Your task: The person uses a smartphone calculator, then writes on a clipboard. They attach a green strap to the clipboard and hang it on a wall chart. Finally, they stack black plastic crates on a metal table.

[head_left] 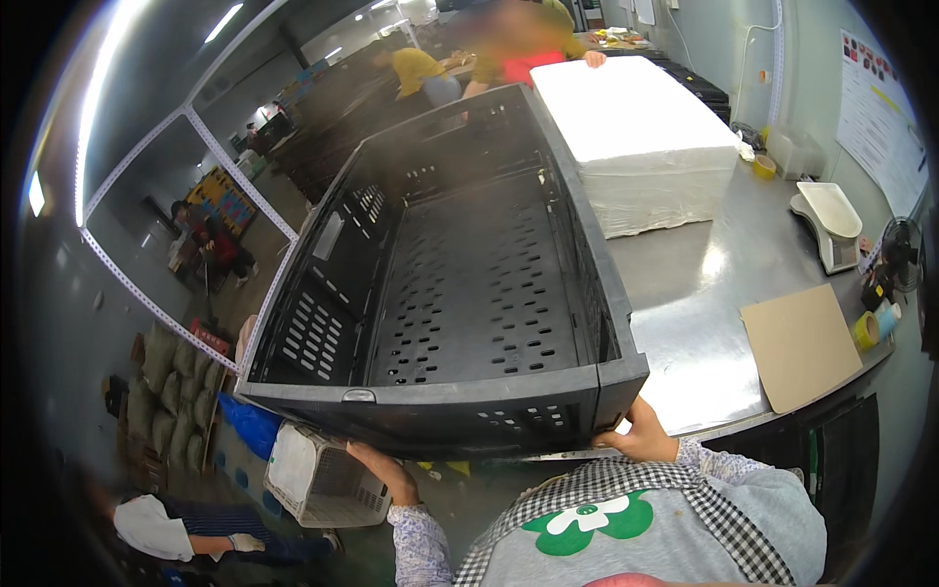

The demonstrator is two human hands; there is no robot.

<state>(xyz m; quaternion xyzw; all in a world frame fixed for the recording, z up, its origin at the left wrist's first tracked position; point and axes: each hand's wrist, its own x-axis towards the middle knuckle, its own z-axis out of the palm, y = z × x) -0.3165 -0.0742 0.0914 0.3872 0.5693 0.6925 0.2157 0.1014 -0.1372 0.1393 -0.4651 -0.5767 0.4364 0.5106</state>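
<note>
A large black plastic crate (469, 284) with slotted walls and a perforated bottom fills the middle of the view, its open top facing me. My left hand (386, 472) grips its near side from below, at the left; part of the fingers is hidden behind the wall. At the near right corner my right hand (644, 430) holds the crate, thumb on the outside and the other fingers mostly out of sight. A white foam block or stack (636, 117), seemingly wrapped in film, stands just beyond the crate's right side, with another person's hand (594, 59) on its far edge.
On the steel table (699, 284) lie a brown cardboard sheet (800, 344), a scale (827, 225) and tape rolls (865, 331); a small fan (898, 254) stands beside them. A pale basket (328, 479) is below left. A co-worker (156, 528) is at lower left, near stacked sacks (176, 391).
</note>
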